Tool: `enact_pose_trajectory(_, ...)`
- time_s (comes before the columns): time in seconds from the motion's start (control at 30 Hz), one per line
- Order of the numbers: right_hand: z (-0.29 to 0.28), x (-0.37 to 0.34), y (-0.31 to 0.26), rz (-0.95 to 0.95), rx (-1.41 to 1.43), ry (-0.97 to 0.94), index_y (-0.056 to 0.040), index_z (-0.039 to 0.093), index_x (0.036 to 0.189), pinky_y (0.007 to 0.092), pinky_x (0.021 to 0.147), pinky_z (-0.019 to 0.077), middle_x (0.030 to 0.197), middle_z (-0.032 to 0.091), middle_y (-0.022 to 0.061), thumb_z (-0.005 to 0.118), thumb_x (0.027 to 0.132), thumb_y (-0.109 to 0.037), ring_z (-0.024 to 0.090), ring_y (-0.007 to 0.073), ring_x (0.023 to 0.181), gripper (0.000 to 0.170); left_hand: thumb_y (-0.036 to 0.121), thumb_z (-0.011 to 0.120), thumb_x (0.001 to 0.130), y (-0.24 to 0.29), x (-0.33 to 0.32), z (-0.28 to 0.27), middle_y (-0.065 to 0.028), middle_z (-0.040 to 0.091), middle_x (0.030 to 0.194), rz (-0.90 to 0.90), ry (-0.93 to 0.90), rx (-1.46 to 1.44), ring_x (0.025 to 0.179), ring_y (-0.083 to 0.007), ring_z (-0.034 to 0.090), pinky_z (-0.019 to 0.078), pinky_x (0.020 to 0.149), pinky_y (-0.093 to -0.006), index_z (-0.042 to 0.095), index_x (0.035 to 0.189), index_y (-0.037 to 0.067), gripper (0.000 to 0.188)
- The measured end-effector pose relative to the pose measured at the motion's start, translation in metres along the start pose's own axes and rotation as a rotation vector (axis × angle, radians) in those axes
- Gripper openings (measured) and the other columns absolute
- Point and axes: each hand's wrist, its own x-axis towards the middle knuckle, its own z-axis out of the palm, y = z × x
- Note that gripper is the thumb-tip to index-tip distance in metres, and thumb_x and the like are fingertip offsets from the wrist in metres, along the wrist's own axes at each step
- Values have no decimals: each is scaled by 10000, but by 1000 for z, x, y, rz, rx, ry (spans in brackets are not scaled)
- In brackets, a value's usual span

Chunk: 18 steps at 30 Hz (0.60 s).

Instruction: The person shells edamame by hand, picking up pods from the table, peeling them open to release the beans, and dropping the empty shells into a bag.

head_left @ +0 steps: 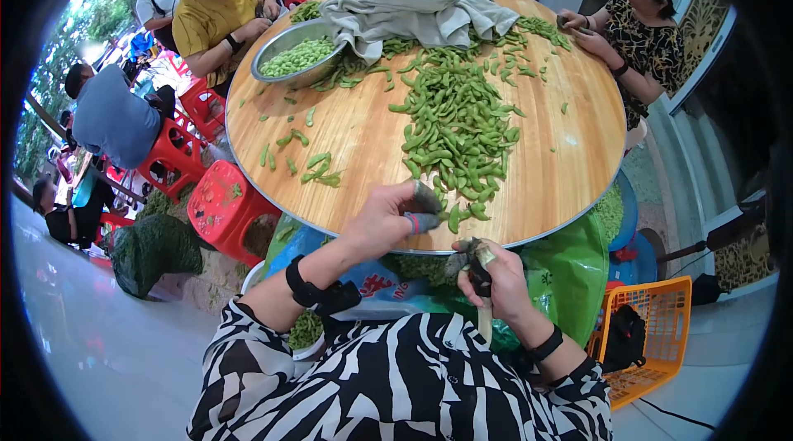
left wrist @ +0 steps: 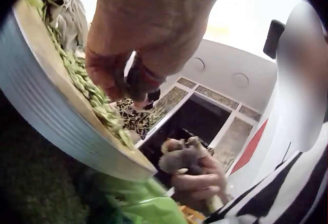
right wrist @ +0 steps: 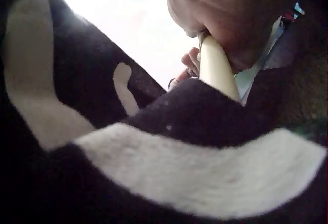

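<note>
Green edamame pods (head_left: 462,127) spread in a long heap down the round wooden table (head_left: 363,127), with a few pods at the near edge. My left hand (head_left: 392,214) reaches over that edge, its dark-covered thumb and forefinger apart beside the nearest pods. In the left wrist view, the left hand (left wrist: 146,39) hangs fingers-down near the heap. Just off the table edge, my right hand (head_left: 505,280) grips a pale, smooth rod-like handle (right wrist: 218,67), with dark coverings on its fingers. The handle's lower end sticks out below the fist; its working end is hidden.
A metal bowl (head_left: 322,69) of shelled beans and a grey cloth (head_left: 413,7) sit at the back. Green plastic sheeting (head_left: 570,276) hangs below the edge. An orange basket (head_left: 661,334) stands right, a red stool (head_left: 227,206) left. Other people sit around the table.
</note>
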Motion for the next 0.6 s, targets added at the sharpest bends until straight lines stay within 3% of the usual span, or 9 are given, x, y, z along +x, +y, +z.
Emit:
enact_pose_trajectory(0.03,-1,2,-2,-44,-25,0,15,536,1201,208,418,348,638,575,83,360,996,-197,452,83,445,344,25,691,818,10,-2,3,-22,664,879,-149,-41,-48,719,-70,597,473,571,-223,641,974,12,164)
enact_pose_trajectory(0.13,6,0,-19,-42,-169,-7,-1,538,1214,193,421,363,632,577,79,383,996,-187,484,71,462,326,24,692,812,5,-3,18,-29,663,871,-189,-25,-306,685,-59,588,453,537,-204,637,984,25,180)
enact_pose_trajectory(0.17,3,0,-21,10,-187,-33,-17,535,1225,183,426,387,697,597,73,404,995,-192,542,69,510,317,27,689,808,7,-3,15,-29,660,864,-220,-65,-262,681,-61,594,447,535,-201,624,1012,29,215)
enact_pose_trajectory(0.33,6,-4,-16,0,-340,-10,-15,530,1221,191,414,389,675,615,85,397,994,-185,495,79,441,313,37,703,795,11,-3,24,-28,655,840,-144,-8,-279,674,-64,595,428,526,-193,607,1027,31,252)
enact_pose_trajectory(0.43,6,-4,-24,-57,-385,29,-11,497,1266,185,426,395,772,598,61,397,998,-197,563,72,541,341,41,710,789,12,-4,27,-35,657,843,-137,-4,-274,672,-67,597,428,531,-194,597,1019,34,257)
enact_pose_trajectory(0.53,1,1,-19,-79,-262,73,-29,437,1340,181,418,364,693,573,63,380,1004,-202,492,67,476,383,35,711,789,12,-4,30,-50,664,884,-128,-8,-272,706,-78,610,458,572,-204,579,1026,36,271)
enact_pose_trajectory(0.6,3,2,-18,-76,-100,3,-48,383,1396,180,413,338,634,548,62,375,1009,-221,420,63,436,424,25,709,789,10,-4,32,-60,667,920,-132,-6,-276,742,-89,624,486,609,-213,567,1040,35,288)
